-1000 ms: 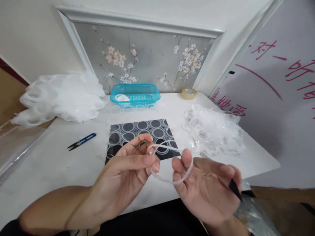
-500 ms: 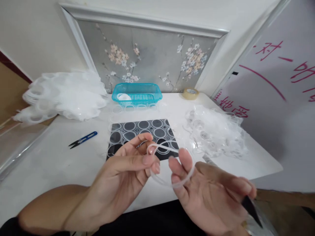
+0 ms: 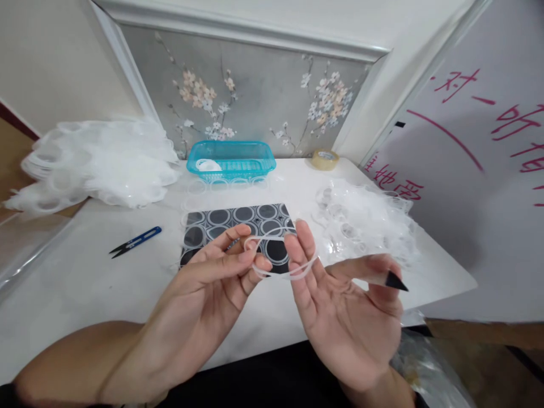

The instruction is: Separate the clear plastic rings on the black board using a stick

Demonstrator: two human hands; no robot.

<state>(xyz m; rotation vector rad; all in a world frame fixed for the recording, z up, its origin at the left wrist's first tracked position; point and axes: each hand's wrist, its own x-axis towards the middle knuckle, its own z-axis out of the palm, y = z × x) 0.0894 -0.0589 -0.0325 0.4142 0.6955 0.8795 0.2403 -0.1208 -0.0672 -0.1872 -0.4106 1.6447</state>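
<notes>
Just beyond the grip I see a black mat printed with circles, lying on the white table. Left of the grip lie blue snips. Farther back stands a teal basket (something white inside). A tape roll sits beyond to the right. A heap of clear rings lies right of the grip, and a white stack far left.

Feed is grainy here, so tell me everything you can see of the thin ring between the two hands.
The ring is a thin, translucent whitish band, plastic by its look, bent out of round. It is held up over the table. The left hand pinches its left end; its right end runs across the fingers of the right hand, grip unclear.
</notes>
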